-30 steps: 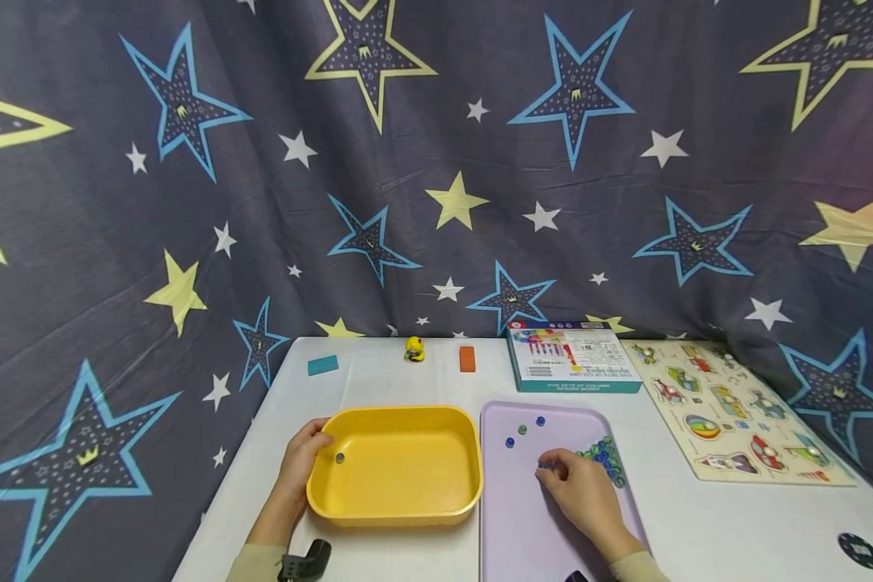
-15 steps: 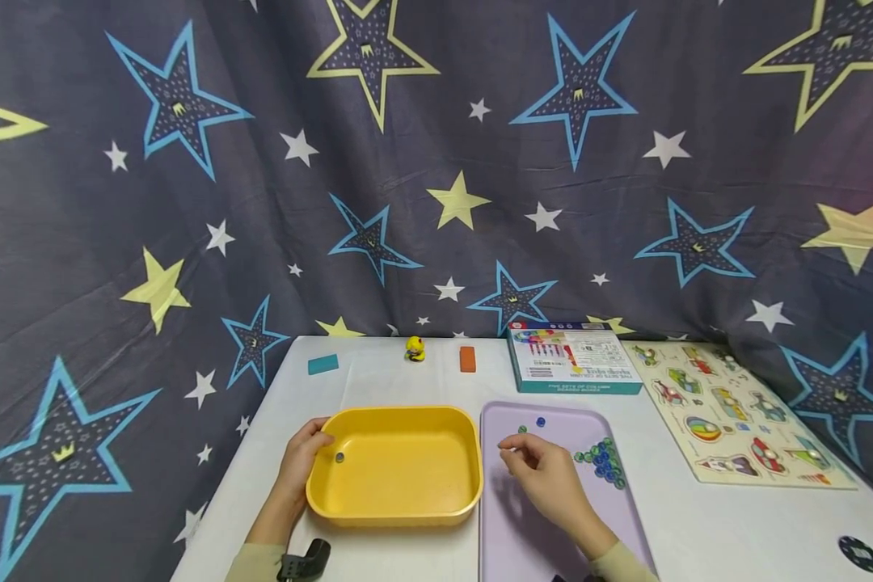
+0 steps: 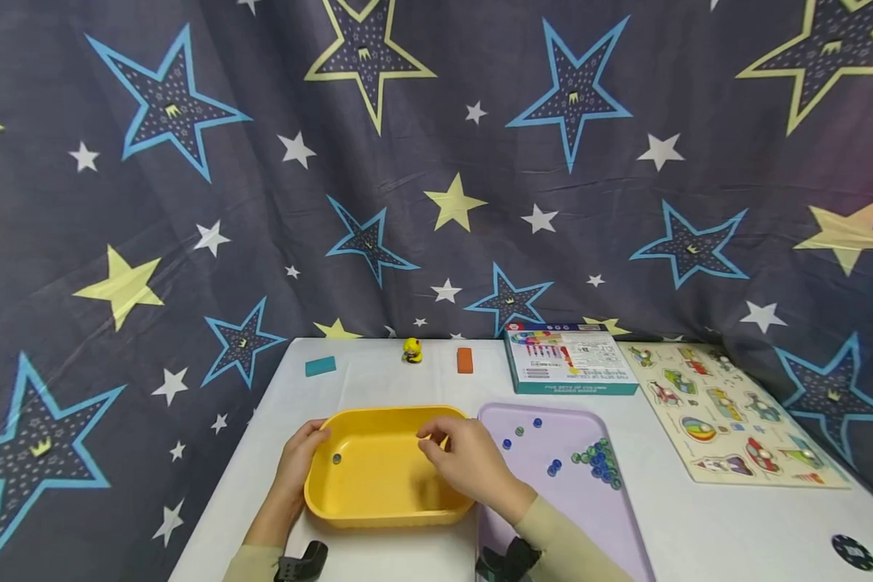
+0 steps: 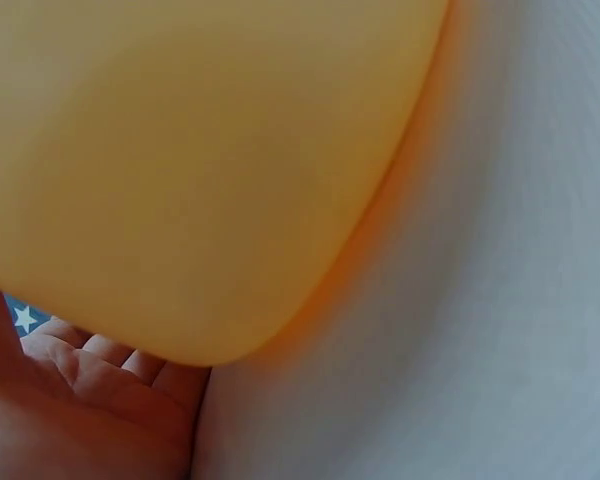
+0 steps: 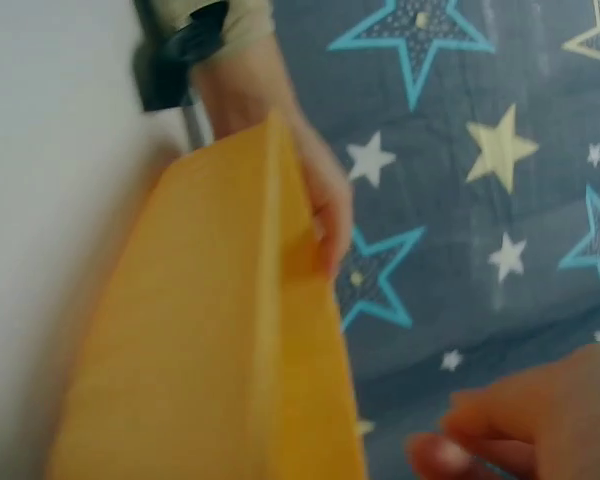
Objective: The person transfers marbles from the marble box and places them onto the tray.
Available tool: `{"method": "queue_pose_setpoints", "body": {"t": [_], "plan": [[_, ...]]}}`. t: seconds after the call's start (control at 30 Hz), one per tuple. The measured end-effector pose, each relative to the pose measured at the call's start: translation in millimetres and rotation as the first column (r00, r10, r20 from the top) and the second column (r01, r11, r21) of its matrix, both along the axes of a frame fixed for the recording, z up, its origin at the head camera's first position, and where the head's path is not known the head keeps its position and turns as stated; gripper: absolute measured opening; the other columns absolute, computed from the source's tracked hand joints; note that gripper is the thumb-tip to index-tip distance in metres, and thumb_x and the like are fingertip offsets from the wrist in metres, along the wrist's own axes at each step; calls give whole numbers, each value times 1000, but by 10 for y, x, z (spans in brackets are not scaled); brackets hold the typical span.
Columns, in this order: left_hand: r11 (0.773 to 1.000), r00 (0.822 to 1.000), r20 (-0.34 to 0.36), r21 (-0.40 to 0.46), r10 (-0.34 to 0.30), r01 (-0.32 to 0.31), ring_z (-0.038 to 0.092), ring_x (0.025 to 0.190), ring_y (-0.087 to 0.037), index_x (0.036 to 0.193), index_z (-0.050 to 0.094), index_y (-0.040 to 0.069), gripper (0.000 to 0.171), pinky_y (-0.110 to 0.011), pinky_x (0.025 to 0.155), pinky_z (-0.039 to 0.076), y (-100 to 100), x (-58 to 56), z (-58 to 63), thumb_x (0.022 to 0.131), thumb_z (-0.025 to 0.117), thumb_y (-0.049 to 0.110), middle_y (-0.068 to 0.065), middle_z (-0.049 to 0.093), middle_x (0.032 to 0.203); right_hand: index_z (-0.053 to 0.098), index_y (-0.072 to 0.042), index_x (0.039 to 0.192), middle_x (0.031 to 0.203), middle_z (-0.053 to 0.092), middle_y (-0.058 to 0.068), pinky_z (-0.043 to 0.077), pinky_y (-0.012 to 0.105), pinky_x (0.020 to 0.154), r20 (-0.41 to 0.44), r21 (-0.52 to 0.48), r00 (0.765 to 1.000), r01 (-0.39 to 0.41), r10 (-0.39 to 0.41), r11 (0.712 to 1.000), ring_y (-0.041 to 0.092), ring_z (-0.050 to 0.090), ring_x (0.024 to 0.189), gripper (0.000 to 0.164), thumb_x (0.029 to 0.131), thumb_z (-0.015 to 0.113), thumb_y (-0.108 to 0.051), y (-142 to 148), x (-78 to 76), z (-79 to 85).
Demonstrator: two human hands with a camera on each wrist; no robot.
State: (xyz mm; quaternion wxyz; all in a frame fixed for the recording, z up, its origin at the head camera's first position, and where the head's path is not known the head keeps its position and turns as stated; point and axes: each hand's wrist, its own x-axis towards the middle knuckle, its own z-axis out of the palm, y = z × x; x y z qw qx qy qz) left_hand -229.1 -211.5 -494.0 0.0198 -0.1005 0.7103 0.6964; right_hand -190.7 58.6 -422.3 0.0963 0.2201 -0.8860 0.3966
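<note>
A yellow tub [image 3: 378,465] stands on the white table, with a single small glass marble [image 3: 337,458] on its floor at the left. My left hand [image 3: 296,461] grips the tub's left end, thumb over the rim; the left wrist view shows its fingers [image 4: 110,360] against the outer wall. Above the tub's right side hovers my right hand [image 3: 473,461], thumb and forefinger brought together in a pinch, seemingly on a marble that the fingers hide. On the lilac tray [image 3: 524,517] lie blue and green marbles [image 3: 602,462], mostly clustered along its right edge.
Behind the tub are a teal block [image 3: 321,366], a yellow toy figure [image 3: 412,351] and an orange block [image 3: 465,360]. A boxed set [image 3: 571,360] and a wooden puzzle board [image 3: 731,412] lie at the back right. A black disc [image 3: 854,552] is near the right edge.
My right hand has moved left from the marbles on the tray, across the tray, to above the tub. The left hand keeps its grip on the tub.
</note>
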Motion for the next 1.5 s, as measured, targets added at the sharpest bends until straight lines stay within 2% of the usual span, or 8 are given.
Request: {"method": "queue_pose_setpoints", "body": {"t": [0.17, 0.37, 0.53, 0.67, 0.83, 1.07, 1.3, 1.5], "plan": [[1000, 1000, 2, -7, 16, -16, 52, 99, -19, 114, 53, 6, 32, -25, 81, 44, -15, 6, 0, 89, 47, 25, -8, 55, 114, 67, -20, 86, 69, 55, -13, 39, 19, 50, 103, 45, 987, -129, 124, 991, 4, 45, 54, 7, 82, 63, -24, -356, -141, 49], [1000, 1000, 23, -14, 8, -8, 50, 101, -19, 116, 52, 7, 36, -25, 82, 43, -21, 17, -18, 91, 44, 32, -8, 53, 117, 67, -14, 90, 68, 53, -8, 39, 20, 53, 266, 32, 950, -176, 161, 984, 6, 47, 58, 15, 79, 66, -24, -734, -335, -77], [1000, 1000, 23, -14, 3, -3, 48, 105, -21, 118, 51, 8, 39, -25, 84, 41, -7, 7, -15, 92, 43, 35, -8, 51, 120, 63, -6, 95, 70, 55, -2, 42, 24, 50, 446, -39, 884, -141, 143, 989, 12, 51, 54, 24, 77, 68, -20, -905, -441, -204], [1000, 1000, 21, -15, 1, -1, 47, 106, -20, 117, 51, 8, 39, -24, 84, 41, 5, 0, -8, 91, 44, 37, -7, 50, 121, 61, -5, 97, 72, 56, -3, 42, 23, 51, 514, -26, 852, -100, 99, 995, 12, 52, 54, 28, 74, 71, -18, -1001, -467, -315], [1000, 1000, 9, -9, 13, -13, 49, 104, -18, 114, 52, 7, 37, -21, 82, 43, 13, -8, -9, 91, 45, 35, -6, 51, 119, 62, -4, 101, 68, 55, -3, 41, 21, 50, 491, 35, 865, -140, 105, 990, 10, 51, 52, 36, 70, 75, -18, -1125, -472, -396], [1000, 1000, -24, 19, 9, -8, 51, 98, -17, 112, 53, 4, 34, -22, 79, 45, 11, -17, -3, 92, 45, 30, -9, 53, 113, 63, -9, 93, 63, 55, -6, 38, 19, 51, 460, 111, 880, -193, 122, 975, 9, 48, 52, 26, 70, 74, -15, -1216, -463, -420], [1000, 1000, -23, 29, 10, -10, 51, 99, -17, 113, 53, 3, 35, -21, 80, 44, 1, -16, 3, 92, 45, 29, -9, 52, 115, 64, -13, 83, 62, 51, -8, 36, 17, 52, 341, 224, 935, -185, 101, 957, 7, 44, 55, 20, 70, 75, -23, -1292, -467, -450], [999, 1000, -26, 41, 16, -15, 52, 98, -17, 113, 52, 1, 35, -21, 79, 45, 7, -4, -2, 92, 46, 29, -11, 52, 115, 59, -17, 71, 60, 49, -11, 36, 16, 53, 261, 264, 958, -188, 118, 946, 5, 44, 55, 16, 72, 74, -23, -1333, -452, -457]]}}
